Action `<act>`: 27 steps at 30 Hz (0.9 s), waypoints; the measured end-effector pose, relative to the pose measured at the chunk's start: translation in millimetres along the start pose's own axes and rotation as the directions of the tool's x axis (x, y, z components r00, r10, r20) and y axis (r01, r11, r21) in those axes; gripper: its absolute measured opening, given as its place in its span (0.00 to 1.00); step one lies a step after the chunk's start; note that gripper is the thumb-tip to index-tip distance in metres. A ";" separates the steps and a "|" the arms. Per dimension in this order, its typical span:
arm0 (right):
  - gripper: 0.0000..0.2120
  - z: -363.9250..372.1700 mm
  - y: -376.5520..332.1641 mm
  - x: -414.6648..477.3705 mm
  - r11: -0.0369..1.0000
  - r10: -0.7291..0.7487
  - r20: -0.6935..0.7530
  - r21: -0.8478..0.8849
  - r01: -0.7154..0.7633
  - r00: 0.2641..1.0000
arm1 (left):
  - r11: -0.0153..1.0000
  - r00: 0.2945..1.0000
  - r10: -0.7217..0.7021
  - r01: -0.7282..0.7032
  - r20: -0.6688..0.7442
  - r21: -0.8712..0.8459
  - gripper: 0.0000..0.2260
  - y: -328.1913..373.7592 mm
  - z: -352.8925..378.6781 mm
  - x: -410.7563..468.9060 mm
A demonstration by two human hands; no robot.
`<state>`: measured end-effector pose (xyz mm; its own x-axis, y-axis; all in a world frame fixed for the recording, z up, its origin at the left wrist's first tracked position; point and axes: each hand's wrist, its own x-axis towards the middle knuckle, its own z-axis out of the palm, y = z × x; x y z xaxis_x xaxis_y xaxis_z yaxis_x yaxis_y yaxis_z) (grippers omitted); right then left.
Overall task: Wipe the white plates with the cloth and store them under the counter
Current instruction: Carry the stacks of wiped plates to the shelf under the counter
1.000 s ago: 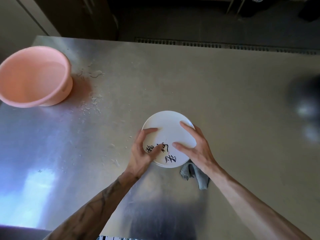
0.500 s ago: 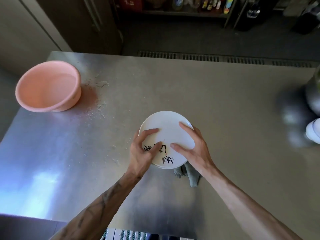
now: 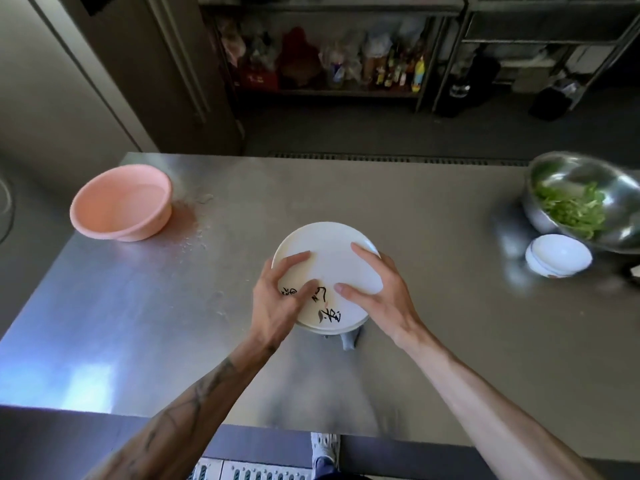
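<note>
Left hand (image 3: pixel 277 299) and right hand (image 3: pixel 377 292) each grip a rim of the stacked white round ceramic plates (image 3: pixel 329 258), black brush lettering on top, at the near middle of the steel counter (image 3: pixel 415 220). A grey cloth (image 3: pixel 348 339) peeks from under the near edge. Likely the lift for storing: keep your stack level and leave the cloth behind.
</note>
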<state>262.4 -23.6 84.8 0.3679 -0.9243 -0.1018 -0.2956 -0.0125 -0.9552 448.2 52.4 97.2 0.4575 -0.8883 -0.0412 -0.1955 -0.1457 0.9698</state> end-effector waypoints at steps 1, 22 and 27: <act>0.34 -5.7 -3.0 -10.4 1.000 0.000 -0.013 0.001 0.000 1.000 | 1.000 1.000 0.007 -0.007 0.010 -0.004 0.19 5.2 2.9 -8.0; 0.35 -141.3 0.8 -299.1 0.998 0.056 -0.148 0.020 -0.054 0.987 | 0.998 0.985 0.005 0.005 0.172 -0.058 0.22 70.4 97.9 -273.8; 0.35 -174.4 24.1 -347.1 0.995 0.090 -0.092 0.043 -0.086 0.992 | 1.000 0.990 -0.022 0.023 0.136 0.000 0.21 66.0 132.9 -328.6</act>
<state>-26.2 230.4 145.6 0.2575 -0.9527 -0.1612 -0.2879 0.0836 -0.9540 169.7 276.7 142.8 0.3392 -0.9359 -0.0953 -0.1853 -0.1658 0.9686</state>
